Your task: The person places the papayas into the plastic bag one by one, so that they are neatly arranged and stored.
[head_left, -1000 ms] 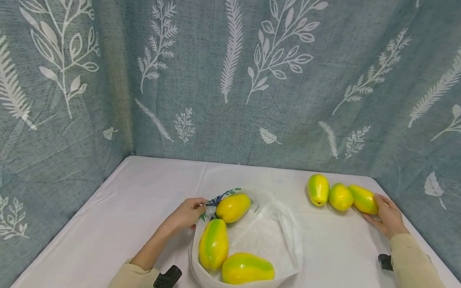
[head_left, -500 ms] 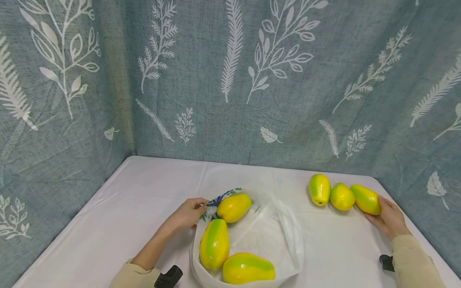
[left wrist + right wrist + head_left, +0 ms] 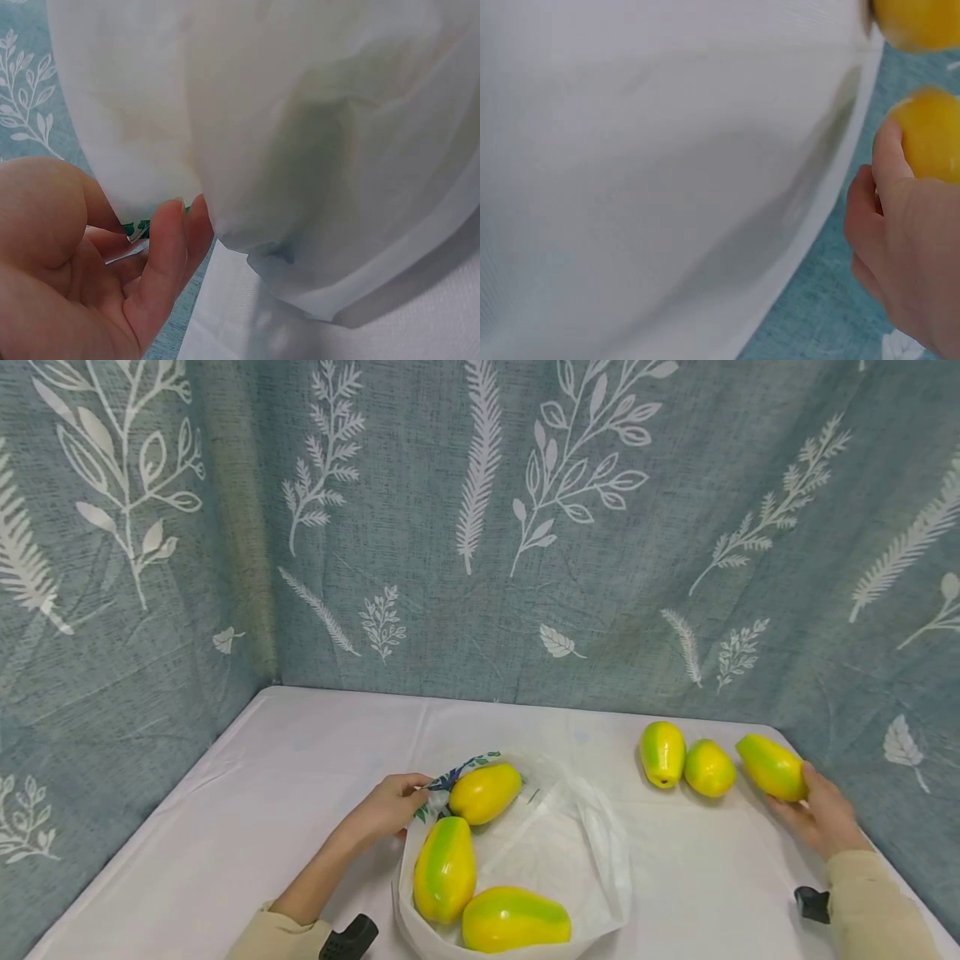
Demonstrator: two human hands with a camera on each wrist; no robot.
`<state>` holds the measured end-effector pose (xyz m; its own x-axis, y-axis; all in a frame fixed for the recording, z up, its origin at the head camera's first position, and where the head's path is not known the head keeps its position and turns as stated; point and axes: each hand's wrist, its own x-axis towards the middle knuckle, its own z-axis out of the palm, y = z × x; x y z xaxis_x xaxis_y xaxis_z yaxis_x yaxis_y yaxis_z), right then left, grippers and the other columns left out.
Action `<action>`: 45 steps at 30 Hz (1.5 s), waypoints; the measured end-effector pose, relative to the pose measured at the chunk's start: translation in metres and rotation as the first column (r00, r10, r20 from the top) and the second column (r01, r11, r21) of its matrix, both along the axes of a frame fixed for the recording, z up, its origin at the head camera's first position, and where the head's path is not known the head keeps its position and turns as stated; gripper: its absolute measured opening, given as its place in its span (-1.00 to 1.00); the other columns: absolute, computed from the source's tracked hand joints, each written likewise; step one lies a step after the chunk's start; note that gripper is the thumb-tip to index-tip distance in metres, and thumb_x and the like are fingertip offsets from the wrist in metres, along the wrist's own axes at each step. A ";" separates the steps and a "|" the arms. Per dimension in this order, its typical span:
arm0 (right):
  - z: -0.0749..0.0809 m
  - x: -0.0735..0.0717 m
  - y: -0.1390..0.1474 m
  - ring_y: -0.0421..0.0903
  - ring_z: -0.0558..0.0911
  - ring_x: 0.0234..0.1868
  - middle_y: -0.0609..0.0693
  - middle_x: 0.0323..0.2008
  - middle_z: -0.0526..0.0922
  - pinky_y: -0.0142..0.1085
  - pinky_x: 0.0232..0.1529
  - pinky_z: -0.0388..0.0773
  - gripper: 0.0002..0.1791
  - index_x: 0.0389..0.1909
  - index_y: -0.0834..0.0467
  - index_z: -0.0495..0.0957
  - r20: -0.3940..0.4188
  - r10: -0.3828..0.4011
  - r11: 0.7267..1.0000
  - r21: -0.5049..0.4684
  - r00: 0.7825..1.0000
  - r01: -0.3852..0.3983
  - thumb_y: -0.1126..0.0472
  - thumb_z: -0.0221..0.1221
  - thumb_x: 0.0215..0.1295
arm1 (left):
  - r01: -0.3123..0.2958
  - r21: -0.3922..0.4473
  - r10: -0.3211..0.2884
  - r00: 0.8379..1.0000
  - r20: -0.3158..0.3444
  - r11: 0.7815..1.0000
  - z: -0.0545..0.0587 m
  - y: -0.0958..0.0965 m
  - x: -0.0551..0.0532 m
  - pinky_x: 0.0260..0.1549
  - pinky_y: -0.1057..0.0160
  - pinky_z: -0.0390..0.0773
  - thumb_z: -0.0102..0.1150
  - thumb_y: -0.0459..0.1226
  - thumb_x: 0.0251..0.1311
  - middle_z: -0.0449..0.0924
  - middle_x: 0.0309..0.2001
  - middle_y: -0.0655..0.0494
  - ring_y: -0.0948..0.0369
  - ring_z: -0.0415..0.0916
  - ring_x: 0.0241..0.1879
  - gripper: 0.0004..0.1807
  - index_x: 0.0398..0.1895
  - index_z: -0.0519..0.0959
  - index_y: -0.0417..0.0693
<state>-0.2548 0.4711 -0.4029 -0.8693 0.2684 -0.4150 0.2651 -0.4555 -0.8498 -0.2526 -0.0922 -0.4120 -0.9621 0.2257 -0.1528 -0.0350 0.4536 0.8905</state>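
Note:
A white plastic bag (image 3: 551, 860) with a blue-and-green printed patch stands wide-mouthed on the table, three yellow-green papayas inside: one at the back (image 3: 486, 793), one at the left (image 3: 445, 870), one in front (image 3: 516, 919). My left hand (image 3: 388, 808) pinches the bag's rim at its left; the left wrist view shows thumb and fingers (image 3: 166, 259) on the plastic. At the far right my right hand (image 3: 821, 814) grips a papaya (image 3: 771, 767), thumb and fingers round its near end. This papaya appears slightly raised from the table, apart from its neighbour.
Two more papayas lie side by side at the back right, one to the left (image 3: 663, 755) and one nearer my right hand (image 3: 709, 768). A white cloth covers the table (image 3: 315, 735). Blue-grey curtains (image 3: 420, 527) with white leaf prints hang behind and on both sides.
My right hand has moved slightly right with its papaya, which has come away from the middle one and appears lifted. The left hand and the bag have stayed put.

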 end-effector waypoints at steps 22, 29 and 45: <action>0.030 -0.010 -0.004 -0.06 0.57 -0.15 -0.10 0.05 0.20 -0.07 0.15 0.37 -0.57 0.13 -0.15 0.31 -0.228 0.041 0.967 -0.235 0.973 -0.096 0.07 0.17 0.26 | -0.005 0.005 0.005 1.000 -0.021 1.000 0.000 0.003 0.000 -0.48 0.21 0.59 -0.12 -0.35 0.40 0.56 -0.26 0.01 0.18 0.51 -0.42 -0.69 0.09 0.51 -0.25; 0.049 -0.002 -0.037 -0.07 0.61 -0.17 -0.04 0.06 0.17 -0.14 0.11 0.44 -0.73 0.04 0.01 0.36 -0.343 0.212 0.953 -0.133 0.915 -0.270 0.11 0.05 0.37 | -0.020 -0.003 0.020 1.000 -0.016 1.000 0.001 0.004 0.001 -0.48 0.21 0.59 -0.11 -0.36 0.39 0.56 -0.25 0.00 0.17 0.51 -0.41 -0.70 0.08 0.52 -0.24; 0.055 -0.009 -0.090 -0.17 0.55 0.02 -0.06 0.03 0.44 -0.18 0.06 0.48 -0.68 0.04 0.05 0.50 -0.411 0.545 0.832 0.159 0.731 -0.531 0.11 -0.19 0.52 | -0.021 -0.016 0.021 1.000 -0.004 1.000 0.003 0.005 0.001 -0.44 0.18 0.60 -0.12 -0.35 0.40 0.56 -0.19 -0.02 0.17 0.52 -0.37 -0.68 0.13 0.48 -0.25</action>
<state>-0.2636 0.3806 -0.3483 -0.9557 -0.2931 0.0269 0.0719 -0.3212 -0.9443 -0.2520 -0.0877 -0.4086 -0.9673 0.2028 -0.1525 -0.0414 0.4668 0.8834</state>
